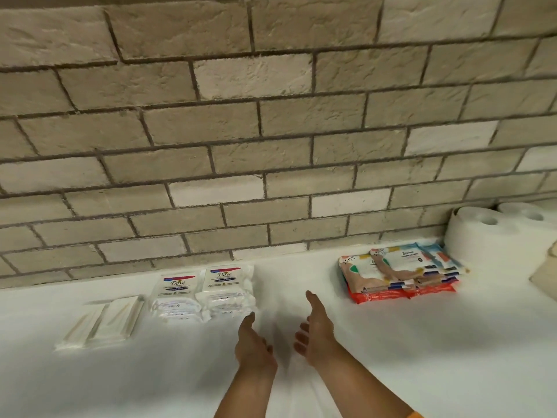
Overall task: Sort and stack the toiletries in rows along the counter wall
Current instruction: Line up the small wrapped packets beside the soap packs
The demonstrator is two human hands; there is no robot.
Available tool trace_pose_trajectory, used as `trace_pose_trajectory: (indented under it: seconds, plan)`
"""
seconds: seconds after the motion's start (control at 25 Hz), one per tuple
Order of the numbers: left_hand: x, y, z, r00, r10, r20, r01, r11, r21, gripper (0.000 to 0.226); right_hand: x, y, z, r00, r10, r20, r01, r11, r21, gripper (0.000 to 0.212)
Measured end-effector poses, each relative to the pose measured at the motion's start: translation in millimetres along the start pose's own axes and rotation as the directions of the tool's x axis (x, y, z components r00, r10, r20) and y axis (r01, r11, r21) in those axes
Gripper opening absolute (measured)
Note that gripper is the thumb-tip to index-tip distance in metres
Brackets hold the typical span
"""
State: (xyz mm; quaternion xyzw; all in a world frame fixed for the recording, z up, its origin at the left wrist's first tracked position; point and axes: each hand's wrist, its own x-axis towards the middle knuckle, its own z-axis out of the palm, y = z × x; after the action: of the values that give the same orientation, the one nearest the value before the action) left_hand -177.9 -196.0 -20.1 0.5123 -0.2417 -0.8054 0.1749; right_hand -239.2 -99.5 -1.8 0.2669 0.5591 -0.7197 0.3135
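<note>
Both empty hands, left hand [252, 346] and right hand [316, 328], hover over the white counter [422, 342].

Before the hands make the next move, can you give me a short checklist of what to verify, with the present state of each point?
1. Left hand free: ok, open, holds nothing.
2. Right hand free: ok, open, empty.
3. White Dove soap packets in a row by the beige brick wall: ok, two stacks side by side.
4. Colourful wet-wipe packs stacked neatly: not ok, top packs lie askew.
5. Clear-wrapped slim white packets against the wall: not ok, they lie forward of it.
6. White paper rolls count: cannot tell, cut by the edge.
</note>
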Motion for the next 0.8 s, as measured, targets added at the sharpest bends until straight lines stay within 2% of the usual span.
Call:
trace_pose_trajectory:
  seconds: [0.16,0.28,0.36,0.48,0.56,0.6,0.72,0.8]
  plan:
    - [-29.8,-66.9,51.4,0.994,-0.091,0.068,0.091,0.996,0.006,0.033,17.0,-38.7,-74.4,0.975,-0.119,-0.186,0.132,0.989,0.060,0.075]
    - [-49.1,-114.9,96.5,0.989,-0.127,0.074,0.125,0.992,0.030,0.056,31.1,-81.9,-128.5,0.939,-0.150,-0.310,0.197,0.972,0.127,0.074]
    - [-64.7,-142.3,128.2,0.985,-0.147,0.095,0.140,0.987,0.076,0.064,44.6,-111.5,-166.4,0.926,-0.149,-0.348,0.221,0.959,0.178,0.076]
    - [-77.8,-170.1,174.2,0.983,-0.134,0.128,0.124,0.989,0.085,0.066,62.4,-152.1,-211.0,0.932,-0.188,-0.309,0.268,0.933,0.240,0.067]
    - [-81.0,-181.3,200.6,0.987,-0.118,0.107,0.111,0.991,0.074,0.062,77.8,-171.7,-232.5,0.957,-0.188,-0.221,0.256,0.904,0.343,0.057]
    - [-81.7,-186.5,212.9,0.988,-0.116,0.103,0.109,0.991,0.072,0.058,86.2,-179.7,-240.4,0.976,-0.175,-0.132,0.215,0.885,0.412,0.062]
    - [-81.9,-195.2,242.5,0.974,-0.073,0.214,0.070,0.997,0.022,0.036,117.2,-192.3,-255.2,0.987,-0.162,0.015,0.137,0.879,0.456,0.104]
    - [-80.9,-195.3,255.3,0.957,-0.061,0.284,0.078,0.996,-0.051,0.031,125.6,-200.0,-257.1,0.988,-0.142,0.063,0.101,0.894,0.436,0.112]
